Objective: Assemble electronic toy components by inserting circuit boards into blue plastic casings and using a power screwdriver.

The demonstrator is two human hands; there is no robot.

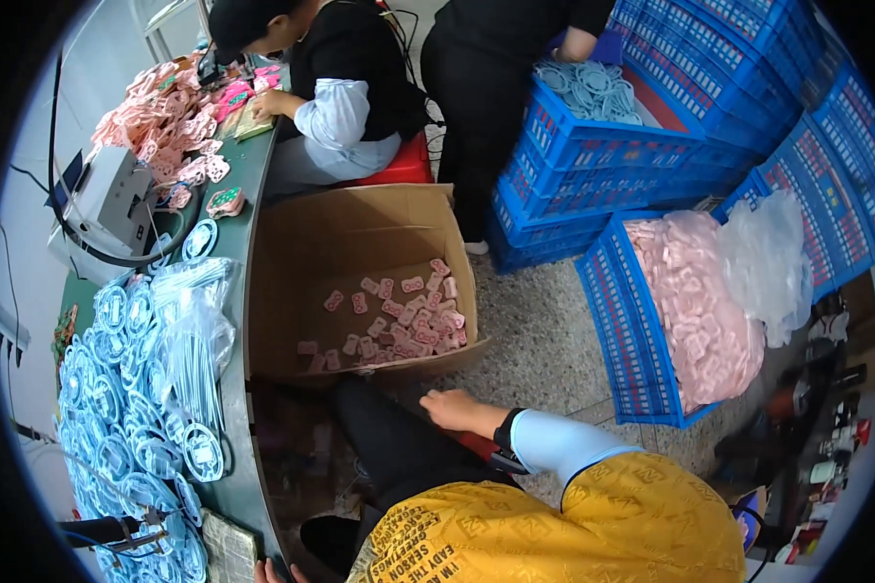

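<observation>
My right hand (449, 409) is over my right leg, near the front of a large cardboard box (360, 219). Its fingers are curled closed, and anything inside them is hidden. Only some fingers of my left hand (277, 571) show, at the lower edge of the picture beside the table's edge. They lie apart, close to a flat worn block (229, 549) on the green table (243, 457). A big heap of light-blue ring-shaped plastic pieces (117, 418) covers the table to the left. Small pink pieces (418, 321) lie in the cardboard box.
A thin metal arm (102, 530) reaches over the blue heap. Behind it stands a grey machine (117, 204), with pink pieces (156, 117) piled beyond. One person (350, 107) sits there; another stands near stacked blue crates (603, 146). A blue crate (612, 330) holds bagged pink pieces.
</observation>
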